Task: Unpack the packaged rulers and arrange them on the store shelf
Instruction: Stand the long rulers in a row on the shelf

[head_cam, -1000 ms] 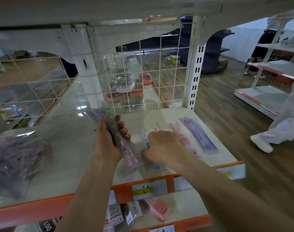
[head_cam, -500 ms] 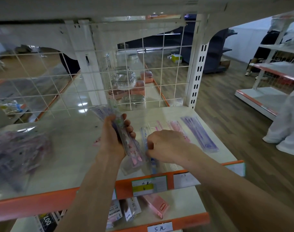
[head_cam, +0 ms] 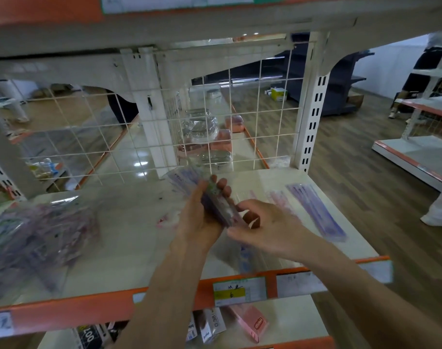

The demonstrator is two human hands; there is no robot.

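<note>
My left hand [head_cam: 199, 217] grips a bundle of packaged rulers [head_cam: 216, 206] in clear wrap, held above the cream shelf board [head_cam: 129, 238]. My right hand [head_cam: 267, 227] is at the bundle's near end, with its thumb and forefinger curled close to it; whether they pinch a ruler is hidden by blur. On the shelf lie a purple ruler [head_cam: 315, 212] at the right, a pink ruler [head_cam: 281, 201] beside it and a blue ruler [head_cam: 245, 258] under my right wrist. A clear bag of more rulers [head_cam: 36, 238] sits at the left.
A white wire grid [head_cam: 215, 127] backs the shelf, with a slotted upright [head_cam: 313, 114] at its right. The shelf's orange front edge [head_cam: 89, 308] carries price labels. Small packs lie on the shelf below [head_cam: 250, 323]. A person's leg shows at the far right [head_cam: 441, 210].
My right hand has lifted from the blue ruler on the shelf and moved up to the bundle's near end. The left hand has raised the bundle a little.
</note>
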